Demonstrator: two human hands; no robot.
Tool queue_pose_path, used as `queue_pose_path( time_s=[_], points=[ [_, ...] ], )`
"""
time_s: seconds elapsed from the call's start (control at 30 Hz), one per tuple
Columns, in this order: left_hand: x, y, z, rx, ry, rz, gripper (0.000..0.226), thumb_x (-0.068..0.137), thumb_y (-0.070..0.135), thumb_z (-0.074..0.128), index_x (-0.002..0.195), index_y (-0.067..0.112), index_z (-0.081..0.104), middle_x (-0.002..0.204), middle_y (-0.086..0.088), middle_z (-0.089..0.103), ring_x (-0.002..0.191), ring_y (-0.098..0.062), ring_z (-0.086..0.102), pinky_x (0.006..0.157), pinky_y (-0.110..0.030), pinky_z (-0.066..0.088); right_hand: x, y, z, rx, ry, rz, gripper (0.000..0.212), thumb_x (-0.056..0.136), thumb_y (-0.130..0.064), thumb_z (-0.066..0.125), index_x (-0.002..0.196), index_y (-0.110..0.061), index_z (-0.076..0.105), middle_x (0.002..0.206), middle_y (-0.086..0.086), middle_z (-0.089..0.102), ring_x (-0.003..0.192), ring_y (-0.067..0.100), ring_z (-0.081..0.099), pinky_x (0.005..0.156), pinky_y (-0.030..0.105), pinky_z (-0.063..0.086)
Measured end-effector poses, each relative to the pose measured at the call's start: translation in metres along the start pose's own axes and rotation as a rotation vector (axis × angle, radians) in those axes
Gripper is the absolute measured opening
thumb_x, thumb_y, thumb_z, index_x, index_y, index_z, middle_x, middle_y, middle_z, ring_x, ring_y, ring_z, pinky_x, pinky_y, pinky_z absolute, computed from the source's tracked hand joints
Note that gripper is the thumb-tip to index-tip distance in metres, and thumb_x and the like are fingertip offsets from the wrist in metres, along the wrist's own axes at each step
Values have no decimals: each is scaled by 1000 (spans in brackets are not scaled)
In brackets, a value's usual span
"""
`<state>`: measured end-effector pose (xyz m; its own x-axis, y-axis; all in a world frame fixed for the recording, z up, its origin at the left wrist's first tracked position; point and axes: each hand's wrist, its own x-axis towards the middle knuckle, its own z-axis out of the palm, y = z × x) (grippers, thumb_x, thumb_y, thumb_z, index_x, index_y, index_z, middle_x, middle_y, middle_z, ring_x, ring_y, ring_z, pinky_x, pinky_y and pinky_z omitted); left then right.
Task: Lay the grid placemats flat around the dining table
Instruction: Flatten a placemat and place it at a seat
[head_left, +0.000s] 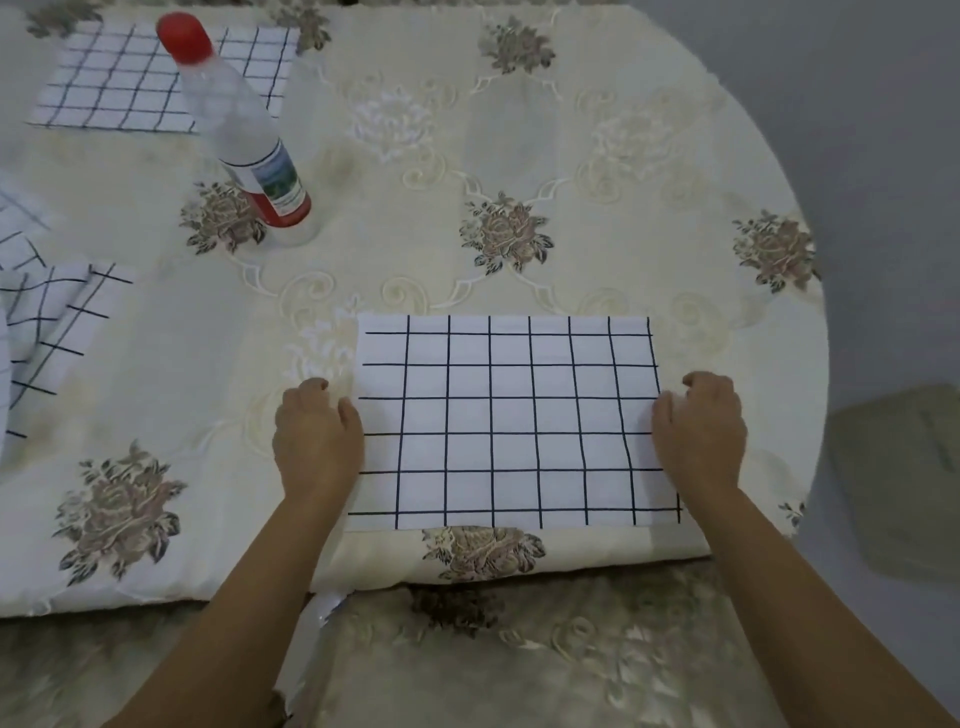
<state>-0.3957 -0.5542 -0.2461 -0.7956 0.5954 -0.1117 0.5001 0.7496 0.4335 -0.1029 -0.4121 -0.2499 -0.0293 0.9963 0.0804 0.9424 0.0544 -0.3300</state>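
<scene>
A white placemat with a dark grid (511, 421) lies flat on the dining table (467, 218), close to its near edge. My left hand (317, 441) rests on the cloth at the mat's left edge, thumb touching it, fingers loosely curled. At the mat's right edge my right hand (698, 431) sits the same way, with its thumb on the mat. A second grid placemat (119, 83) lies flat at the far left. Crumpled grid placemats (47, 322) are heaped at the left edge.
A clear plastic bottle with a red cap (234, 124) stands left of centre, partly in front of the far mat. A floral cream tablecloth covers the table and hangs over its near edge. The table's rounded rim curves away on the right.
</scene>
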Motion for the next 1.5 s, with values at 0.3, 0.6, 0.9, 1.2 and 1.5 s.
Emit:
queue_pose_path(
  time_s=[0.3, 0.6, 0.9, 1.2, 1.5],
  points=[
    [30, 83, 81, 77, -270, 633, 48, 89, 8, 39, 136, 2, 41, 146, -16, 39, 139, -30, 31, 111, -50, 27, 9, -133, 73, 165, -323, -593, 49, 89, -17, 32, 134, -2, 46, 141, 19, 44, 132, 36, 40, 105, 51, 34],
    [60, 56, 76, 271, -187, 426, 57, 98, 40, 19, 149, 22, 2, 158, 3, -4, 146, -16, -6, 115, -49, 1, 59, -49, 79, -176, -326, -345, 69, 86, -50, 10, 148, -22, 17, 157, -1, 12, 145, 28, 11, 112, 54, 15],
    [48, 87, 69, 292, -163, 471, 64, 87, 3, 36, 147, 5, 13, 158, -11, -1, 145, -28, -6, 115, -50, -2, 59, -69, 59, 71, -179, 30, 52, 95, -6, 35, 145, -5, 24, 156, 13, 16, 145, 30, 8, 115, 50, 4],
    [32, 42, 75, 282, -206, 420, 65, 89, 42, 7, 148, 17, 13, 158, -1, 8, 146, -23, 8, 113, -53, 13, 14, -53, 74, -120, -291, -353, 60, 90, -38, 20, 145, -18, 30, 154, 1, 26, 142, 28, 23, 108, 56, 25],
    [26, 14, 46, 224, -42, 247, 54, 86, 10, 29, 139, 0, 35, 154, -18, 18, 144, -35, 8, 111, -59, 7, 33, -2, 41, 158, -118, 165, 51, 92, -21, 32, 140, -5, 38, 150, 12, 33, 140, 28, 24, 116, 48, 15]
  ],
)
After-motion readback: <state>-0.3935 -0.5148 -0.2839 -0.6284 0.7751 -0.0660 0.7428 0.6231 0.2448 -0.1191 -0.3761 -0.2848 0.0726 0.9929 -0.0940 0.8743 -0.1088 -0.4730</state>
